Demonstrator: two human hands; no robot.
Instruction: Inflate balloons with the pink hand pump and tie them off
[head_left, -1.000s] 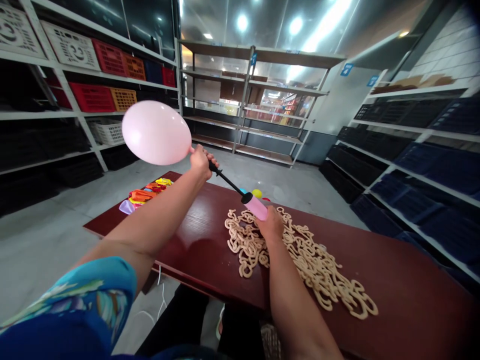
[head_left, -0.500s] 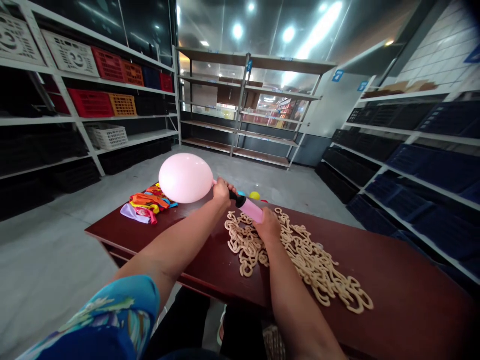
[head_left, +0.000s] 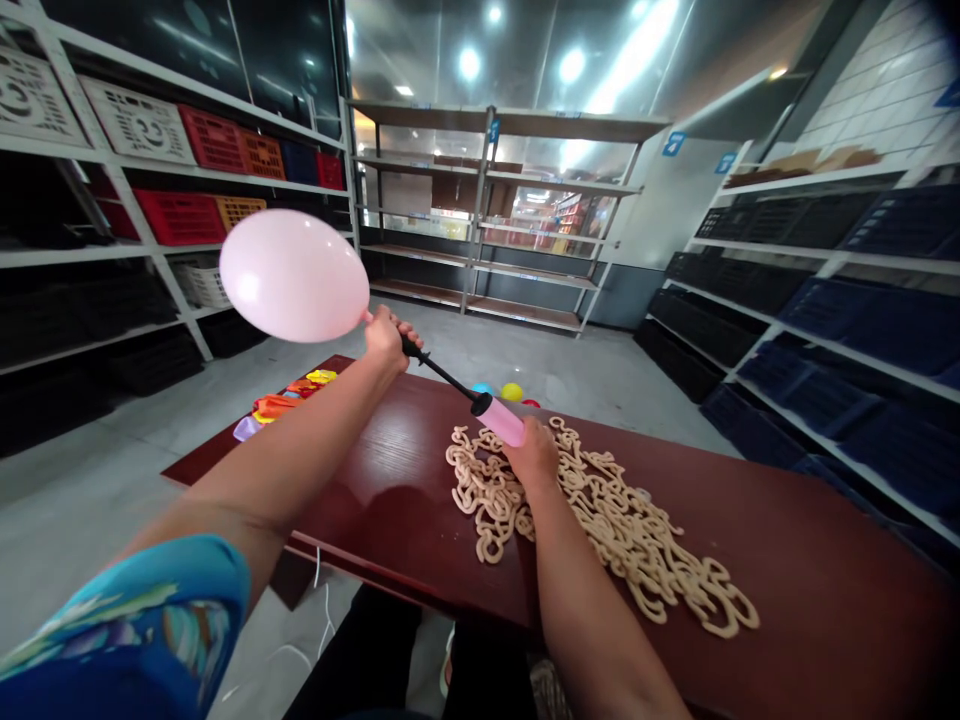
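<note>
A pale pink balloon (head_left: 295, 275), blown up round, sits at the upper left of the table. My left hand (head_left: 386, 340) is closed around its neck and the black end of a balloon pump (head_left: 501, 420). The pump's thin black rod is drawn out between my hands. My right hand (head_left: 536, 455) wraps the pink barrel over the table's middle. Under and beside that hand lies a heap of beige, curled, ring-like pieces (head_left: 622, 530). Limp uninflated balloons (head_left: 277, 405) in several colours lie at the table's left end, partly behind my left arm.
The dark red wooden table (head_left: 405, 450) spans the view. Past its far edge, blue, yellow (head_left: 511, 391) and red round things show. Shelves with crates (head_left: 180, 217) stand left, dark bins (head_left: 847, 330) right, and a metal rack (head_left: 480, 210) behind. A white cable (head_left: 328, 610) hangs below.
My left hand has moved up and left with the balloon, drawing the rod out of the pump barrel. The balloon looks larger. My right hand stays nearly in place.
</note>
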